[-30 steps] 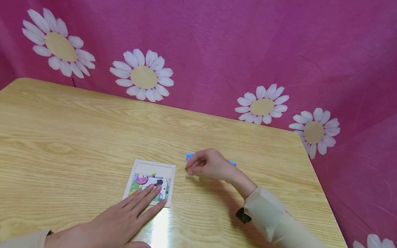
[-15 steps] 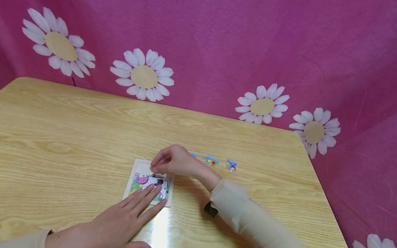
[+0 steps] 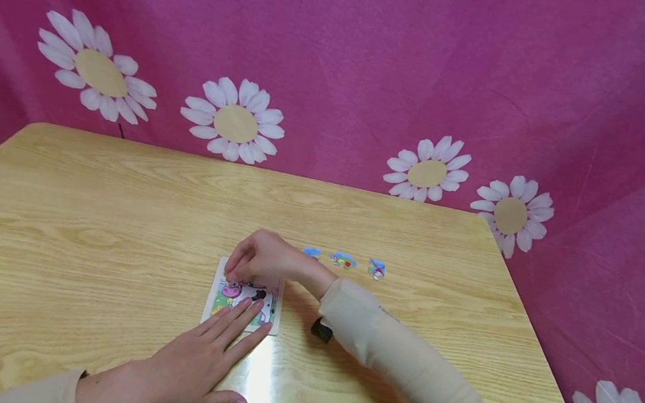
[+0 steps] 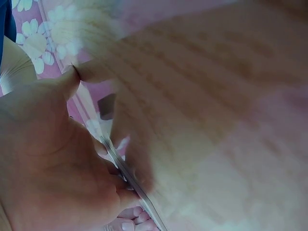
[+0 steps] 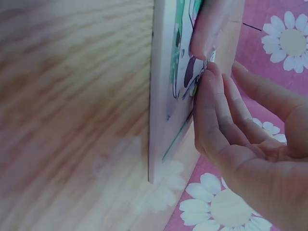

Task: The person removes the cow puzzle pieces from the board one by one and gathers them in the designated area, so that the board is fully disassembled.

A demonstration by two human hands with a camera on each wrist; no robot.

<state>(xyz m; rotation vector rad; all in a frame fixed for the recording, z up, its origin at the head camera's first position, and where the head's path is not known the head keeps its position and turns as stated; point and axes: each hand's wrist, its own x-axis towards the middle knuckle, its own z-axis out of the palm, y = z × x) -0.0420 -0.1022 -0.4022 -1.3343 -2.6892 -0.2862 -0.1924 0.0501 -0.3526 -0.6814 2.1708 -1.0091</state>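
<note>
A small framed jigsaw puzzle [image 3: 212, 294] with a cow picture lies on the wooden table. My left hand [image 3: 188, 359] rests flat on its lower part, fingers spread and straight. Over the upper left of the board, my right hand [image 3: 271, 261] pinches a small puzzle piece [image 5: 211, 54], seen only edge-on in the right wrist view. The fingertips are at the board's surface there, and they hide that corner from the head view. The left wrist view shows the left palm [image 4: 53, 159] close up, beside the tabletop seen at a slant.
Three loose puzzle pieces, a left one [image 3: 312, 252], a middle one [image 3: 343, 260] and a right one [image 3: 377, 269], lie in a row behind the right forearm. A pink cloth [image 3: 334, 68] with daisies hangs behind the table [image 3: 96, 220].
My right hand has moved left from the row of loose pieces to the upper left of the board, uncovering three pieces. The left hand has stayed in place.
</note>
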